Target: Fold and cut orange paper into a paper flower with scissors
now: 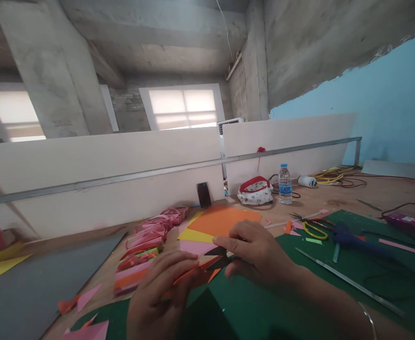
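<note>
My left hand [159,295] pinches a narrow strip of orange paper [189,274] low in the view. My right hand [255,252] is closed around a pair of dark scissors [221,257], whose blades meet the strip's end. Both hands hover over a green cutting mat [264,307]. Just beyond them lie flat sheets of orange paper [224,219], yellow paper [193,233] and pink paper [195,246].
A heap of folded pink and orange strips [147,243] lies left of the hands. Yellow-handled scissors [313,229], a metal ruler [349,282], a blue tool [349,238], a water bottle [284,184], a pouch [255,191] and a phone [203,194] sit by the white partition [122,165]. Grey board [33,283] lies left.
</note>
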`<control>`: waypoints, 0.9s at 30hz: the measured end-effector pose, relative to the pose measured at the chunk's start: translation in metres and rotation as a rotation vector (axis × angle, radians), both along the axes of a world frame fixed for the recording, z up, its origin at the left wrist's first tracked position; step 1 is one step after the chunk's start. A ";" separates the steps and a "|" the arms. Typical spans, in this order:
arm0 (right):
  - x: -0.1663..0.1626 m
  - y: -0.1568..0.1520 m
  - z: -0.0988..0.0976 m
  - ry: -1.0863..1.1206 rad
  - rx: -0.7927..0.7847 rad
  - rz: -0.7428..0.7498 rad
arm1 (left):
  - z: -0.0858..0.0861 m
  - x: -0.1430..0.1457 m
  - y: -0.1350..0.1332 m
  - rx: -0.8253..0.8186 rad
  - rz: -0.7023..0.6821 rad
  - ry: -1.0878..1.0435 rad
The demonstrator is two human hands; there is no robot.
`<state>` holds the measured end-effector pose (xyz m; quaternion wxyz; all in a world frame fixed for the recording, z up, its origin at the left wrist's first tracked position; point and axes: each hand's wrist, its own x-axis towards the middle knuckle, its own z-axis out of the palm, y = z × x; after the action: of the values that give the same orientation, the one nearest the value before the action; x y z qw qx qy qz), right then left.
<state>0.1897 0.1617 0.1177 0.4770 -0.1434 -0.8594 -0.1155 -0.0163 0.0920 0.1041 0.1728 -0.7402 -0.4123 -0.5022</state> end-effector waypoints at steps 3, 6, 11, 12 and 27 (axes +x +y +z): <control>-0.002 0.003 -0.002 -0.010 -0.001 -0.009 | 0.001 0.002 0.001 -0.024 0.001 -0.067; -0.003 0.003 -0.004 -0.021 -0.046 -0.024 | 0.000 0.004 0.001 -0.072 0.002 -0.115; -0.005 -0.001 -0.003 -0.047 -0.131 -0.037 | 0.000 0.006 -0.001 -0.134 0.009 -0.166; -0.006 -0.002 -0.003 -0.047 -0.143 -0.038 | -0.001 0.006 -0.002 -0.143 0.013 -0.175; -0.006 0.002 -0.007 -0.040 -0.234 0.017 | -0.003 0.006 -0.001 -0.177 0.020 -0.202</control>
<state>0.1839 0.1635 0.1108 0.4408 -0.1885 -0.8775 -0.0133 -0.0099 0.0912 0.1007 0.0694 -0.6941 -0.4775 -0.5342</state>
